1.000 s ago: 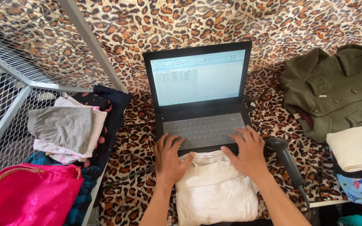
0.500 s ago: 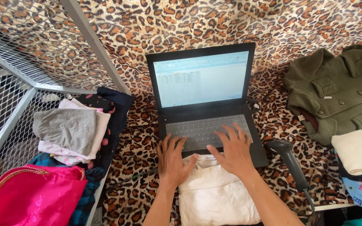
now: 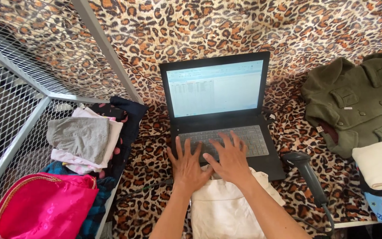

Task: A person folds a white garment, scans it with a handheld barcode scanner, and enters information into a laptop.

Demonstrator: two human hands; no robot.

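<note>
Together, both hands, left hand [image 3: 187, 163] and right hand [image 3: 229, 157], lay spread empty-fingered on the laptop [image 3: 219, 116] keyboard, folded cream garment [image 3: 224, 209] waiting beneath their wrists.

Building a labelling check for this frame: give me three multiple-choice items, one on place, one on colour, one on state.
1. Where does the handheld barcode scanner lie?
A. right of the laptop
B. on the grey folded cloth
C. on the green coat

2. What colour is the coat at the far right?
A. pink
B. olive green
C. white

3. What state is the laptop in?
A. lid shut
B. open, screen dark
C. open, screen lit

Key:
1 A, the scanner rests on the leopard-print cover just off the laptop's right front corner.
2 B, the buttoned coat is olive green.
3 C, the lid stands up and the screen shows a bright spreadsheet, while the left hand and right hand spread their fingers over the keyboard, above a folded cream garment.
</note>
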